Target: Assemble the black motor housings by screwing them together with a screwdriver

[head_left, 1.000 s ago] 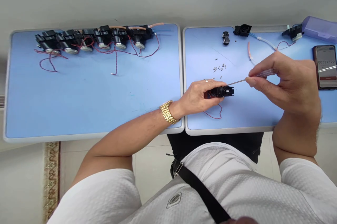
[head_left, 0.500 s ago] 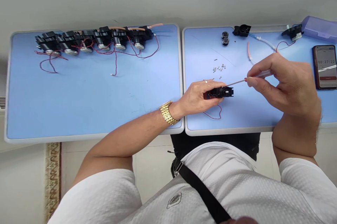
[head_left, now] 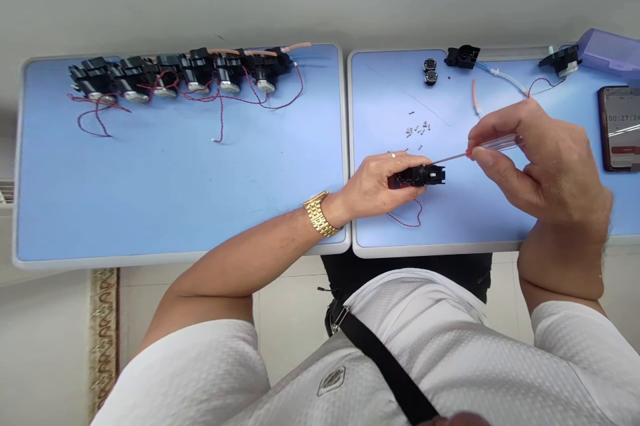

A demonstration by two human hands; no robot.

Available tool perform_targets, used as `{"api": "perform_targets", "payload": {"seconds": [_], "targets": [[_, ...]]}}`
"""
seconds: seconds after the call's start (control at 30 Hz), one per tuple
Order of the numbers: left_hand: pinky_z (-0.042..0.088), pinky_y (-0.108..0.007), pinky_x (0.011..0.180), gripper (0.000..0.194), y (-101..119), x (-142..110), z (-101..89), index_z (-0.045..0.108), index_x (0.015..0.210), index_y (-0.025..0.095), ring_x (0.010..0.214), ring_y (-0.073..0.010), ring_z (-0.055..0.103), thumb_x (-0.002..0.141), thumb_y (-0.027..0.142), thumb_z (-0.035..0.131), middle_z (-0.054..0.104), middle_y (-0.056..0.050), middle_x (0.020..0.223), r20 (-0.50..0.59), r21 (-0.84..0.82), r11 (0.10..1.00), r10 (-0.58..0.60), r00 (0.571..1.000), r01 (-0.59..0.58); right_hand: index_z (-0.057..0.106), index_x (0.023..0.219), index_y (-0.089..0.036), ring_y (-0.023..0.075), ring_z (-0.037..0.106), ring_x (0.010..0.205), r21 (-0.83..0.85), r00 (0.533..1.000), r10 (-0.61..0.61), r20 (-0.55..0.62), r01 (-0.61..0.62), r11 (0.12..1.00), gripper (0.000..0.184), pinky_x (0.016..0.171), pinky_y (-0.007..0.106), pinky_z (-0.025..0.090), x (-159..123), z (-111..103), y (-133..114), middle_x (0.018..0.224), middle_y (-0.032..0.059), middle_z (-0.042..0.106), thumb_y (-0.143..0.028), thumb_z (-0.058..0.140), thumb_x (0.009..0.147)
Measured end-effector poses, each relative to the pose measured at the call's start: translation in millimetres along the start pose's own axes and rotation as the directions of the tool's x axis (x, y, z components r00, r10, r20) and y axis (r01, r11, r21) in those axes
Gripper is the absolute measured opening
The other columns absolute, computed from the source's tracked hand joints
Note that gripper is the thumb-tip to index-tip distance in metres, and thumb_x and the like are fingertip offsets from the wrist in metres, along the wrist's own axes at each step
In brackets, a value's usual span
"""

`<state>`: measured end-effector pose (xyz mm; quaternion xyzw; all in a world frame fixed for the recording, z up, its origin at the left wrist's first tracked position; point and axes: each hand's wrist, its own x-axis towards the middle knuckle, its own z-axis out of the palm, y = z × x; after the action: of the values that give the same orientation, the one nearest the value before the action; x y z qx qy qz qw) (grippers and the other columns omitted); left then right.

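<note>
One black motor unit (head_left: 434,175) is sitting right of centre, left hand (head_left: 377,179) is gripping it, right hand (head_left: 555,163) is pinching a screwdriver (head_left: 450,159) that's reaching its upper edge, so probably touching.

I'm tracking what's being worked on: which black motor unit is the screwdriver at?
The motor unit gripped in the left hand; the others lie unheld, away from the screwdriver.

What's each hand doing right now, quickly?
Left hand: closed around a black part, gripping it.
Right hand: closed on a screwdriver, its tip at that part.
</note>
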<state>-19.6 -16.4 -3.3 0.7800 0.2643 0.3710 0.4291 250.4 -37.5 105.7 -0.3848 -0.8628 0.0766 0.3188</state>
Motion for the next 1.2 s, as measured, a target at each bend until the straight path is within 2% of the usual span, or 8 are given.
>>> {"api": "perform_targets", "payload": {"seconds": [0.13, 0.37, 0.47, 0.6, 0.73, 0.87, 1.03, 1.2], "targets": [[0.061, -0.024, 0.079, 0.037, 0.0, -0.4, 0.8, 0.084, 0.133, 0.021, 0.090, -0.0144, 0.078, 0.096, 0.023, 0.082, 0.087, -0.005, 0.108, -0.009, -0.004, 1.000, -0.015, 1.000, 0.014, 0.067, 0.110, -0.030, 0.0155, 0.079, 0.075, -0.016, 0.999, 0.010, -0.039, -0.010, 1.000, 0.004, 0.068, 0.030, 0.063, 0.2, 0.6, -1.6, 0.097, -0.0049, 0.082, -0.029, 0.071, 0.111], [0.060, -0.022, 0.078, 0.037, -1.2, -1.1, 1.8, 0.084, 0.133, 0.020, 0.090, -0.0136, 0.078, 0.096, 0.020, 0.084, 0.087, -0.005, 0.108, -0.017, -0.008, 1.000, -0.006, 1.000, 0.006, 0.065, 0.086, -0.026, 0.0145, 0.070, 0.056, -0.188, 0.987, -0.041, -0.152, 0.011, 0.982, 0.035, 0.050, 0.032, 0.043, -0.2, 6.5, 7.8, 0.067, -0.0060, 0.075, -0.049, 0.081, 0.107], [0.059, -0.021, 0.075, 0.037, -0.7, -0.7, 1.5, 0.083, 0.133, 0.019, 0.088, -0.0131, 0.078, 0.096, 0.020, 0.084, 0.086, -0.006, 0.106, -0.015, -0.001, 1.000, 0.010, 1.000, -0.010, 0.070, 0.098, -0.025, 0.0165, 0.075, 0.064, -0.121, 0.990, -0.028, -0.136, 0.011, 0.993, 0.024, 0.056, 0.032, 0.050, 0.4, 4.7, 8.2, 0.077, -0.0038, 0.080, -0.046, 0.079, 0.108], [0.059, -0.022, 0.075, 0.036, 0.7, -0.4, 0.9, 0.083, 0.133, 0.019, 0.088, -0.0132, 0.078, 0.097, 0.019, 0.083, 0.086, -0.006, 0.106, -0.003, 0.001, 1.000, 0.004, 1.000, -0.004, 0.071, 0.118, -0.029, 0.0188, 0.084, 0.085, 0.030, 0.999, 0.042, 0.008, -0.043, 0.999, 0.008, 0.073, 0.034, 0.063, 2.1, -1.3, 0.5, 0.107, -0.0003, 0.087, -0.027, 0.067, 0.112], [0.060, -0.022, 0.076, 0.036, 0.8, -0.5, 1.1, 0.084, 0.132, 0.021, 0.088, -0.0140, 0.078, 0.096, 0.020, 0.084, 0.087, -0.005, 0.106, -0.008, -0.004, 1.000, -0.015, 1.000, 0.015, 0.072, 0.106, -0.031, 0.0167, 0.080, 0.076, 0.024, 0.998, 0.061, -0.022, -0.061, 0.998, 0.013, 0.070, 0.032, 0.063, 2.1, -2.7, -3.3, 0.095, -0.0057, 0.084, -0.019, 0.074, 0.106], [0.061, -0.024, 0.080, 0.036, 1.8, -0.2, 0.9, 0.084, 0.131, 0.021, 0.088, -0.0140, 0.078, 0.095, 0.019, 0.084, 0.086, -0.005, 0.104, -0.005, 0.010, 1.000, -0.025, 1.000, 0.025, 0.071, 0.095, -0.027, 0.0140, 0.076, 0.064, -0.046, 0.992, -0.010, -0.129, 0.004, 0.999, 0.015, 0.056, 0.028, 0.051, 0.2, 0.6, 3.1, 0.078, -0.0071, 0.079, -0.032, 0.081, 0.106], [0.061, -0.023, 0.079, 0.036, 3.0, 0.4, 0.5, 0.084, 0.132, 0.020, 0.090, -0.0140, 0.079, 0.095, 0.018, 0.084, 0.087, -0.006, 0.108, -0.007, -0.007, 1.000, -0.010, 1.000, 0.010, 0.066, 0.087, -0.026, 0.0133, 0.069, 0.056, -0.170, 0.990, -0.032, -0.139, 0.008, 0.985, 0.032, 0.052, 0.032, 0.042, -0.8, 3.5, 8.9, 0.066, -0.0074, 0.072, -0.046, 0.080, 0.108], [0.060, -0.022, 0.074, 0.037, 1.5, -0.5, 0.6, 0.084, 0.132, 0.021, 0.086, -0.0134, 0.077, 0.095, 0.020, 0.084, 0.086, -0.005, 0.106, -0.001, -0.010, 1.000, -0.029, 1.000, 0.029, 0.072, 0.119, -0.030, 0.0193, 0.083, 0.081, -0.031, 1.000, 0.012, -0.027, -0.013, 0.999, 0.008, 0.065, 0.035, 0.059, 1.2, 0.0, 1.7, 0.103, -0.0009, 0.086, -0.034, 0.068, 0.113]]}}
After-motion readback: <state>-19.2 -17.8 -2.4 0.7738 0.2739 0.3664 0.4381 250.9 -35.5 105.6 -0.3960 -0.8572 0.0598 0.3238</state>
